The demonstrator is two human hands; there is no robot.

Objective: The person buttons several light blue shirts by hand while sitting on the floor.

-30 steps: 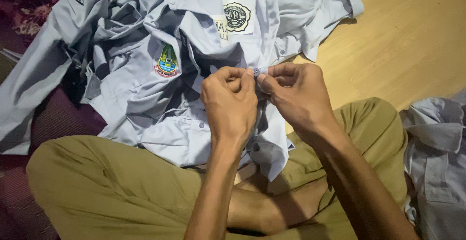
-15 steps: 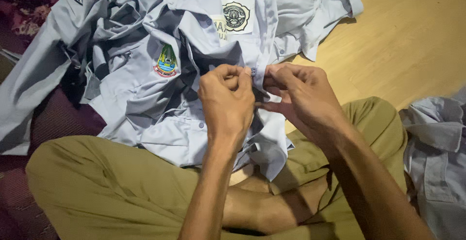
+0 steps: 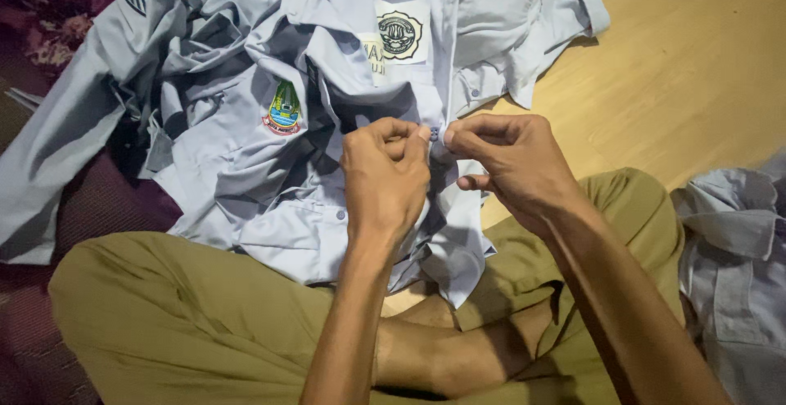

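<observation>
While both hands meet at the front opening of the pale blue shirt (image 3: 286, 208), the entry runs as follows.

Left hand (image 3: 385, 177): grip closed, thumb and forefinger pinching the shirt's front edge beside the button.

Right hand (image 3: 512, 167): grip closed, fingertips pinching the small button (image 3: 436, 135) and the opposite edge of the placket, touching the left hand's fingertips.

Location of shirt: spread over the person's lap and the floor ahead, front upward, lower hem draped across the crossed legs in olive trousers (image 3: 164, 315).

Risks, as judged: the button is small and largely hidden between the fingertips, so it could slip out of the pinch if either edge is pulled slack; the cloth is heavily crumpled just above the hands, and a fold caught in the hole could stop the button seating; with several plackets bunched together, the wrong edge could be paired.

Other items: colourful shield badge (image 3: 283, 110) on the sleeve to the left; round dark emblem patch (image 3: 399, 33) on a chest pocket above the hands; further pale blue shirts heaped behind, overlapping the one in hand; another grey-blue garment (image 3: 737, 266) at the right edge, well apart; wooden floor (image 3: 696, 69) to the upper right; dark red patterned rug (image 3: 98, 217) at left.

Obstructions: the heaped shirts crowd the upper placket.
</observation>
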